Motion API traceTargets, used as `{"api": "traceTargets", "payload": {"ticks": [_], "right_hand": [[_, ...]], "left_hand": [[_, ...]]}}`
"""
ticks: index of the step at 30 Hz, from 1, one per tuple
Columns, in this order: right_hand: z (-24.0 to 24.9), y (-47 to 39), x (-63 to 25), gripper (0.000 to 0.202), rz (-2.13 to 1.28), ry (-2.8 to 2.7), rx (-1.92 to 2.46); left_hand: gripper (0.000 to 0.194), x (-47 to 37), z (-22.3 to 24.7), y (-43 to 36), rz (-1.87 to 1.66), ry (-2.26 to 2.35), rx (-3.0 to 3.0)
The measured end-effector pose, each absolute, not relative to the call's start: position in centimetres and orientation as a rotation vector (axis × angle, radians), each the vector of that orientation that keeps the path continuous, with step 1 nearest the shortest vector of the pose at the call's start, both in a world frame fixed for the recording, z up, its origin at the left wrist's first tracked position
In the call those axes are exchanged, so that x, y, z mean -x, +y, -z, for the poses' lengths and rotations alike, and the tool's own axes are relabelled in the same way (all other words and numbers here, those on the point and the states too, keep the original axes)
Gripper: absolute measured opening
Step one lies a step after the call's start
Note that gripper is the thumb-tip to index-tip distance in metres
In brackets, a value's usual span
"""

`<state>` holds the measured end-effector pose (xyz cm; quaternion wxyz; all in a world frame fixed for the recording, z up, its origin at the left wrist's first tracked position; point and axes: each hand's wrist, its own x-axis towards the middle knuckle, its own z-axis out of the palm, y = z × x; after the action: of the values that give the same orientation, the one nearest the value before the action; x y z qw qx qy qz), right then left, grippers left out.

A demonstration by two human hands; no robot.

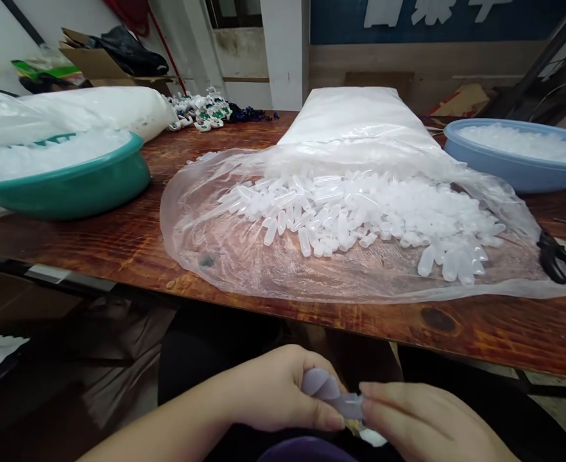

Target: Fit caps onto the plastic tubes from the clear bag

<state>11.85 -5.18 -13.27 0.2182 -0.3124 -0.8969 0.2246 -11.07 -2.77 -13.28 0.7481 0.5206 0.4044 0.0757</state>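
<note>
Down at my lap, my left hand is closed around a few translucent white plastic tubes, which poke out between thumb and fingers. My right hand meets it from the right, its fingers pressed together at the end of one plastic tube. Just below the fingertips shows a small white and yellowish bit, too hidden to name. Beyond both hands, a heap of similar tubes spills from the mouth of a clear plastic bag on the wooden table.
A green basin full of white pieces stands at the left, a blue basin at the right. Black-handled scissors lie by the bag's right edge. Behind are a large white sack and a pile of small parts.
</note>
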Motion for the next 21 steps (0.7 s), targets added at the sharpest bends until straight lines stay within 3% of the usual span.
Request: {"api": "traceTargets", "payload": {"ticks": [3, 6, 10, 12, 15, 16, 18, 21], "right_hand": [[14.0, -5.3, -11.5, 0.016, -0.898, -2.297, 1.126], [15.0, -5.5, -11.5, 0.012, -1.144, -2.147, 1.064], [15.6, -5.8, -11.7, 0.027, -1.167, -2.248, 0.853], [15.8, -6.0, -11.4, 0.015, -1.105, -2.26, 1.037], [16.2, -6.2, -10.8, 0.048, -1.046, -2.175, 1.361], [16.4, -6.3, -10.7, 0.049, -1.037, -2.137, 1.41], [16.8, -6.4, -10.7, 0.032, -1.055, -2.081, 1.381], [17.3, -6.7, -10.9, 0.025, -1.141, -2.065, 1.303]], "left_hand": [[0.03, 10.7, 13.9, -2.7, -0.192, 0.909, -1.144], [0.04, 10.7, 14.7, -2.3, -0.131, 0.81, -1.065], [0.048, 10.9, 15.6, -1.8, -0.034, 0.717, -0.958], [0.044, 10.8, 15.7, -1.8, -0.03, 0.736, -0.992], [0.027, 10.3, 15.6, -2.1, -0.078, 0.842, -1.137], [0.023, 10.1, 15.5, -2.2, -0.098, 0.895, -1.175], [0.019, 9.7, 15.4, -2.3, -0.119, 0.98, -1.209], [0.019, 9.3, 15.2, -2.5, -0.107, 1.018, -1.328]]}}
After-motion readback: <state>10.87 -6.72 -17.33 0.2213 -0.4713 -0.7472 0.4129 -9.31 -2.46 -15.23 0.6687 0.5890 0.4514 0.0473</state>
